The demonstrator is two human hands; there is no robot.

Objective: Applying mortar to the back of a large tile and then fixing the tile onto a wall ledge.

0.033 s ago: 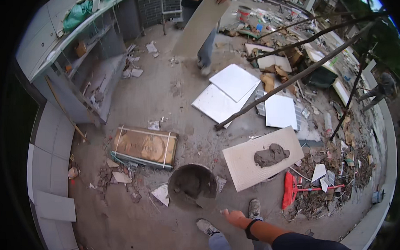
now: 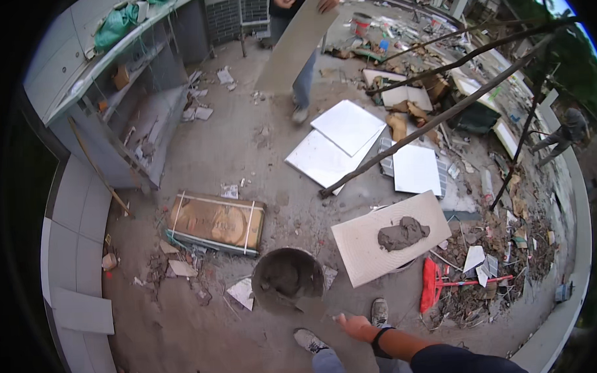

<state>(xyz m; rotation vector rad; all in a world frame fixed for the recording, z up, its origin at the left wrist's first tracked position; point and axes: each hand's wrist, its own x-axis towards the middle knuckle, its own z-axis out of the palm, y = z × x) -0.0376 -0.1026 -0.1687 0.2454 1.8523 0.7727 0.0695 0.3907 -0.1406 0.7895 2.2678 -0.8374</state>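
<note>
My right hand is closed round the handle of a mortar-smeared trowel, whose grey blade lies at the near rim of a round bucket. Wet grey mortar lies inside that bucket. To the right of it, a large beige tile rests ridged face up on a support mostly hidden beneath it. A lump of mortar sits on the tile's middle. My left hand is out of view.
A strapped carton of tiles lies left of the bucket. A red broom lies near rubble at right. White panels and a slanting pole stand beyond. Farther off, a person holds a long tile.
My right hand and the trowel have shifted very slightly. The far person's hands and tile have moved a little.
</note>
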